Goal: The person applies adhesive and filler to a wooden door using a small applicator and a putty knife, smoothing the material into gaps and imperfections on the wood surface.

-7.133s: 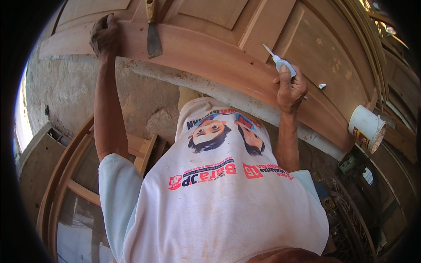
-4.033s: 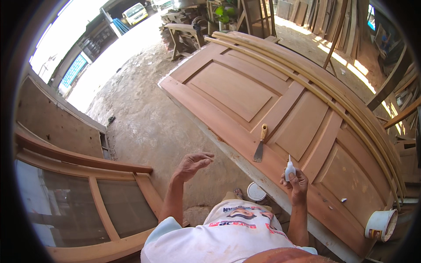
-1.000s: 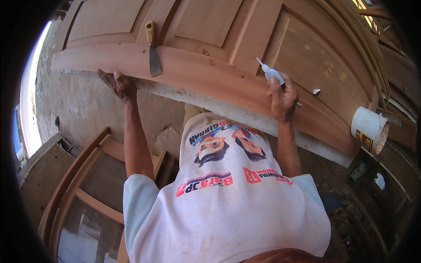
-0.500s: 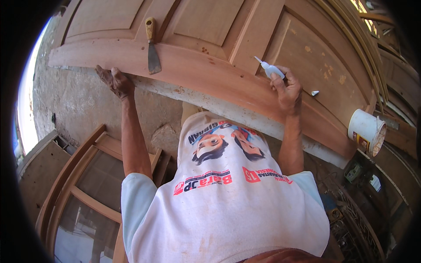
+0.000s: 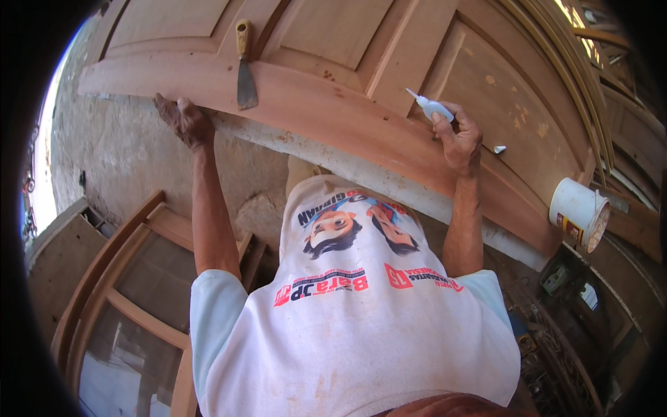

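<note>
My right hand (image 5: 458, 139) grips a small white glue bottle (image 5: 434, 109) with a thin nozzle, tip pointing up-left over the panelled wooden door (image 5: 326, 38). A small white cap (image 5: 499, 149) lies on the door to its right. My left hand (image 5: 184, 121) is at the door's near lower edge, fingers apart and extended, thumb raised, touching the edge. A putty knife (image 5: 246, 83) with a yellowish handle lies on the door's bottom rail between my hands, nearer the left one.
A white bucket (image 5: 577, 208) sits at the door's right end. Long mouldings (image 5: 587, 83) lie along its far side. A glazed wooden frame (image 5: 149, 306) is at lower left on the concrete floor (image 5: 104, 139). Dark clutter and metal grillework (image 5: 556, 347) are at lower right.
Over the last second both hands have risen slightly in the picture with the door, the right still holding the bottle. Four seconds ago my left hand was off the door, over the floor.
</note>
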`<state>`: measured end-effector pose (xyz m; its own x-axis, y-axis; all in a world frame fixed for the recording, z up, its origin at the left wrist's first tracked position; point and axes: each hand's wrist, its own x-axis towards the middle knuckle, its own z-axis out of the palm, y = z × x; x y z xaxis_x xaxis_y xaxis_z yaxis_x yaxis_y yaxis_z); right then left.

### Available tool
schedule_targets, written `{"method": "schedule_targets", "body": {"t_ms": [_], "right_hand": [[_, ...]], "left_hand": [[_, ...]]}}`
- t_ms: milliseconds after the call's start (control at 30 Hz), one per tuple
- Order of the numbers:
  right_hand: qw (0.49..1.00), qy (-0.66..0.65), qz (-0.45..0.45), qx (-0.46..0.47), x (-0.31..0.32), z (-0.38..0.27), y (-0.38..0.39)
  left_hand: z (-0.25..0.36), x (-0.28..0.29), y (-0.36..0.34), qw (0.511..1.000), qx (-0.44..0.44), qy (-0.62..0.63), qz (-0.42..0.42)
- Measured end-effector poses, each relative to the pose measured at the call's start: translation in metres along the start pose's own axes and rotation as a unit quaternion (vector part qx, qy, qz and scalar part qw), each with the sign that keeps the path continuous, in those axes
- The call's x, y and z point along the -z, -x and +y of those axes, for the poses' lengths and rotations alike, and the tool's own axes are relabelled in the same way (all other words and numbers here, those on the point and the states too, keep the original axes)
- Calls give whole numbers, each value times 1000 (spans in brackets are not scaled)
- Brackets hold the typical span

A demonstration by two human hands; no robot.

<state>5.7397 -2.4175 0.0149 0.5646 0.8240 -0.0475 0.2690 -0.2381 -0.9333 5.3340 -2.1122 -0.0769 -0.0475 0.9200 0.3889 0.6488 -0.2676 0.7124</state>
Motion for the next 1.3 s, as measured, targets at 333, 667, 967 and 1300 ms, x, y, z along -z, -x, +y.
{"method": "schedule_targets", "body": {"t_ms": [333, 667, 967, 1300], "right_hand": [[1000, 11, 8, 6, -4, 4, -3], [999, 28, 3, 18, -5, 1, -2], [998, 51, -1, 21, -4, 0, -4], [999, 45, 1, 18, -5, 0, -3]], "left_hand": [[2, 0, 2, 999, -3, -37, 13], [9, 1, 2, 999, 4, -36, 21], [11, 2, 2, 999, 11, -44, 21], [9, 1, 2, 999, 10, -47, 23]]}}
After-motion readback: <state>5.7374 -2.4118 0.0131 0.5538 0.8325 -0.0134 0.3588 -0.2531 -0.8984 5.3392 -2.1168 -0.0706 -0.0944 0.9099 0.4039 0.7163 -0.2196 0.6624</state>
